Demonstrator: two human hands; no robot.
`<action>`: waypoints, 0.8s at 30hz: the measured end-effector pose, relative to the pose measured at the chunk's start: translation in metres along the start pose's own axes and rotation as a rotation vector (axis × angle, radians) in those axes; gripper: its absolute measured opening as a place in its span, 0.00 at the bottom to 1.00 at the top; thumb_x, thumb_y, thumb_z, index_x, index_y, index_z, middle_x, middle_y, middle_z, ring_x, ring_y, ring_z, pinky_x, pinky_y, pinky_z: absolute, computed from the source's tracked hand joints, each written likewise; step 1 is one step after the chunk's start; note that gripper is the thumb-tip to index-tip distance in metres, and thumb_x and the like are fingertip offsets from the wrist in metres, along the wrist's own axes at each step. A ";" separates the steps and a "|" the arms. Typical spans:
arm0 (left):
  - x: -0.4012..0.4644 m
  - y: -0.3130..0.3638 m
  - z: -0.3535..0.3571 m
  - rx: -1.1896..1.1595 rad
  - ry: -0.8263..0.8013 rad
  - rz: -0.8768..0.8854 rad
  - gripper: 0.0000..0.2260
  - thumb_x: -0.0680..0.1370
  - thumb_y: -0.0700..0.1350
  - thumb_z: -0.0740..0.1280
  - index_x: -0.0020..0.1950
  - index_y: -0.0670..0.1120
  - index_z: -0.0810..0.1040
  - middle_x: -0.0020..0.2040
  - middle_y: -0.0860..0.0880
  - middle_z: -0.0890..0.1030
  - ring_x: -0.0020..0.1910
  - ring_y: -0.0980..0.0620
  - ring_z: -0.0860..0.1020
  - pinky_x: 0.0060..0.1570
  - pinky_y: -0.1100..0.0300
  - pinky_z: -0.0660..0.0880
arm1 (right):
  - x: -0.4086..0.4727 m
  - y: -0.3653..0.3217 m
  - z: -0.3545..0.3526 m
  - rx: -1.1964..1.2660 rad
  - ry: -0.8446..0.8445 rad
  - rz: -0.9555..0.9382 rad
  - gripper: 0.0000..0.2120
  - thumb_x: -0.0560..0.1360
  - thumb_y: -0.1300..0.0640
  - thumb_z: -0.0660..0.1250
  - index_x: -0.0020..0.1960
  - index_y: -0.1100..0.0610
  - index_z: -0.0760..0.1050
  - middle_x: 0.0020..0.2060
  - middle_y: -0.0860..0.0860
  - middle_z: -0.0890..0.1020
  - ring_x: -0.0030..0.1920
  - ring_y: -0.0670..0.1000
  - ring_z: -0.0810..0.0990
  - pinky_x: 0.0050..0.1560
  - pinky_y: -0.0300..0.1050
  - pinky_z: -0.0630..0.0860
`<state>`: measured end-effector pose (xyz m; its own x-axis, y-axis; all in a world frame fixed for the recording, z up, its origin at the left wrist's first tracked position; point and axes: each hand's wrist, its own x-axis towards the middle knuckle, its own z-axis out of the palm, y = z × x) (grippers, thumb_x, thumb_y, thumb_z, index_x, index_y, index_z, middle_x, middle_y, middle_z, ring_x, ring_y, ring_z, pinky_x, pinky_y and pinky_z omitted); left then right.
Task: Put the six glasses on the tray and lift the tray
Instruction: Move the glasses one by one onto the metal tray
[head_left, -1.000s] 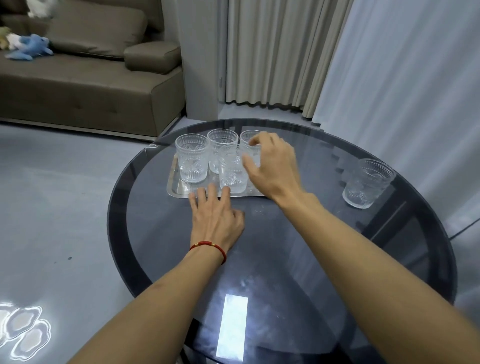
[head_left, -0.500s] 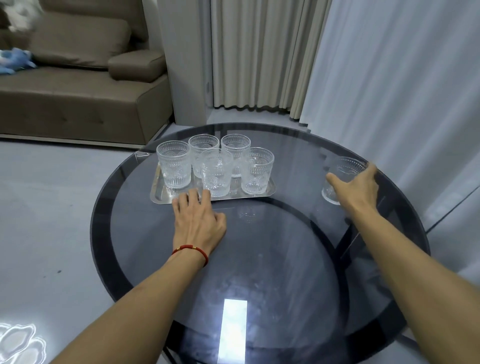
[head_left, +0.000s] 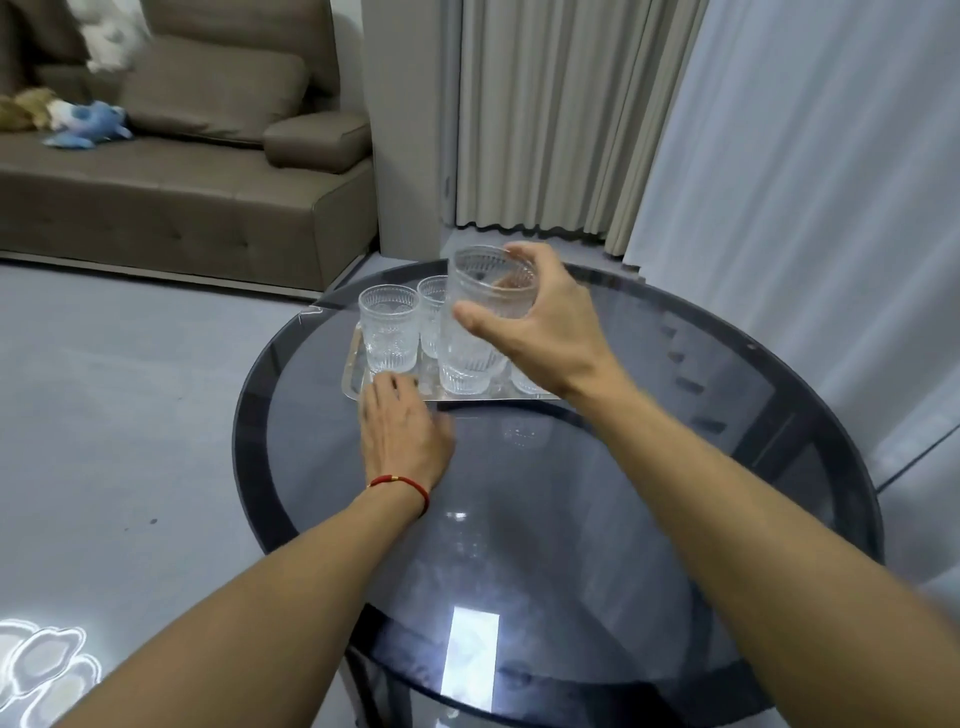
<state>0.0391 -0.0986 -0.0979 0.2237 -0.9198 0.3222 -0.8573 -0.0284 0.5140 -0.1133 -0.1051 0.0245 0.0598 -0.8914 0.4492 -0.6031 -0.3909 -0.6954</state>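
Note:
A silver tray (head_left: 355, 375) lies on the far left part of the round dark glass table (head_left: 649, 519). Several clear ribbed glasses stand on it: one at the left (head_left: 388, 332), one behind it (head_left: 432, 312), one in front (head_left: 465, 364), and others hidden behind my right hand. My right hand (head_left: 540, 327) holds another ribbed glass (head_left: 491, 283) in the air above the tray's middle. My left hand (head_left: 402, 431) lies flat on the table, fingers spread, fingertips touching the tray's near edge.
A brown sofa (head_left: 171, 182) with soft toys (head_left: 88, 122) stands beyond the table at the left. Curtains (head_left: 753, 156) hang close behind the table's far and right sides. Grey floor lies to the left.
My right hand closed on the lone glass at the table's right, lifted it and carried it left to above the tray. My left hand stayed at the tray's near edge.

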 end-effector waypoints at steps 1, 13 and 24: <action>0.001 -0.007 -0.004 0.053 0.009 -0.035 0.19 0.74 0.43 0.67 0.64 0.38 0.74 0.61 0.40 0.75 0.65 0.39 0.72 0.75 0.47 0.64 | 0.005 -0.009 0.017 -0.008 -0.035 -0.007 0.42 0.65 0.37 0.78 0.72 0.53 0.70 0.55 0.43 0.81 0.55 0.45 0.80 0.53 0.32 0.74; 0.001 -0.032 -0.003 0.210 -0.042 -0.074 0.16 0.80 0.47 0.58 0.65 0.42 0.72 0.69 0.42 0.69 0.65 0.42 0.71 0.76 0.37 0.60 | 0.039 -0.005 0.132 -0.525 -0.083 -0.027 0.37 0.65 0.32 0.72 0.64 0.57 0.73 0.60 0.56 0.78 0.60 0.60 0.73 0.62 0.56 0.67; 0.001 -0.033 -0.004 0.193 -0.035 -0.044 0.16 0.79 0.47 0.60 0.64 0.43 0.73 0.68 0.42 0.69 0.67 0.42 0.69 0.74 0.41 0.64 | 0.042 -0.001 0.152 -0.784 -0.057 -0.060 0.37 0.71 0.26 0.64 0.62 0.57 0.76 0.60 0.54 0.82 0.66 0.59 0.69 0.66 0.61 0.63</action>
<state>0.0697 -0.0970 -0.1114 0.2500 -0.9290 0.2730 -0.9207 -0.1408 0.3640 0.0108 -0.1775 -0.0415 0.1381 -0.8927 0.4290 -0.9812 -0.1822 -0.0631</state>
